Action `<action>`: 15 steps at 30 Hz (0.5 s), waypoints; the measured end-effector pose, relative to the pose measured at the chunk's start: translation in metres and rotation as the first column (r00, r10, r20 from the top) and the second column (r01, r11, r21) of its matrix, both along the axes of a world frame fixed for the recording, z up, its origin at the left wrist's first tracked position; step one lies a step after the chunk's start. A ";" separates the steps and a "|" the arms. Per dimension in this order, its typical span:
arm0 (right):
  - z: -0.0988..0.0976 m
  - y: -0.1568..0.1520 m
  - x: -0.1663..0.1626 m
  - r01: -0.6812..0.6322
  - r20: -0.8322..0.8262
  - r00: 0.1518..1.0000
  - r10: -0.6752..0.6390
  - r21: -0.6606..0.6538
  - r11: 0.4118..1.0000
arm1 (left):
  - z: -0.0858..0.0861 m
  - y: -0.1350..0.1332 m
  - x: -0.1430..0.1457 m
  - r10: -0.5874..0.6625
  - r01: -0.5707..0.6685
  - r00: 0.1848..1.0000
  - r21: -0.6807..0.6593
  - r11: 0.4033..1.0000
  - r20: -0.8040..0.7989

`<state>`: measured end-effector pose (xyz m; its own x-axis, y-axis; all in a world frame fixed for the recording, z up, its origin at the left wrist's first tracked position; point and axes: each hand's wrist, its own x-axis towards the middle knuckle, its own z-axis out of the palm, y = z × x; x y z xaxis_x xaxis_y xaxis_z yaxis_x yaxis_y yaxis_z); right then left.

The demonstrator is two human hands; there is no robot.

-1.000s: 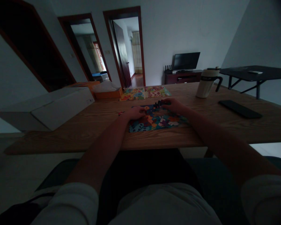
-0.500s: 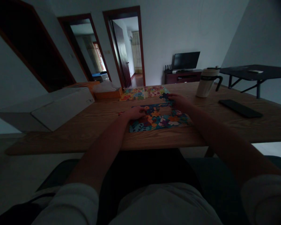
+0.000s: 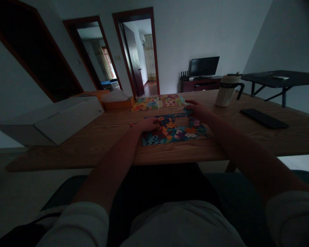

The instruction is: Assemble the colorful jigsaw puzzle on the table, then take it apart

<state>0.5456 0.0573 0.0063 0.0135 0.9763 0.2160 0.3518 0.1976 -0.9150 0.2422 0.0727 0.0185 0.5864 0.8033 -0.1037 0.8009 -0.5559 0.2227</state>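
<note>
A partly assembled jigsaw puzzle (image 3: 176,134), dark blue and teal with orange and white figures, lies on the wooden table before me. Bare wood shows through a gap near its upper middle. My left hand (image 3: 151,124) rests on its upper left part, fingers loosely bent and thumb apart, with nothing visible in it. Above the upper right corner is my right hand (image 3: 195,109). Its index finger sticks out, and a small dark teal puzzle piece (image 3: 187,111) shows at the fingers below, partly covered by them.
Behind the puzzle lie bright picture sheets (image 3: 146,103). To the left stand a white box (image 3: 67,118) and an orange tissue box (image 3: 118,103). A cream mug (image 3: 224,92) with a black handle and a dark flat phone-like slab (image 3: 264,118) are on the right.
The dark puzzle piece that stuck out left of my right fingertips has shifted down and in beneath the fingers. My right index finger has lifted away. The left hand stays put.
</note>
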 end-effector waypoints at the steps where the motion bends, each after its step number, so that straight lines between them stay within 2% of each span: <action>1: 0.001 -0.001 0.000 0.016 -0.052 0.998 -0.017 -0.022 1.000 | 0.000 0.000 0.000 0.007 -0.007 1.000 -0.004 1.000 -0.001; 3: 0.003 -0.001 0.001 0.036 -0.120 0.992 -0.042 -0.054 0.998 | -0.001 0.001 0.000 0.013 -0.013 1.000 -0.015 1.000 0.005; 6: 0.003 0.000 0.005 0.094 -0.088 0.991 -0.099 -0.055 0.994 | -0.003 0.003 -0.001 0.002 -0.001 1.000 -0.028 1.000 0.024; 9: -0.002 0.005 0.008 0.168 0.151 0.974 -0.167 0.011 0.986 | -0.005 0.005 -0.002 -0.005 0.005 1.000 -0.017 1.000 0.026; 12: -0.005 0.009 0.012 0.158 0.430 0.886 -0.172 0.068 0.985 | -0.004 0.005 -0.003 -0.006 0.006 1.000 -0.007 1.000 0.022; 15: 0.000 0.010 0.021 0.196 0.516 0.837 -0.180 0.024 0.980 | -0.002 0.002 -0.003 0.014 -0.014 1.000 -0.019 1.000 0.027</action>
<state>0.5665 0.0669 0.0063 0.0921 0.9721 0.2157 0.8004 0.0566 -0.5967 0.2387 0.0744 0.0167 0.5781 0.8095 -0.1025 0.8019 -0.5404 0.2549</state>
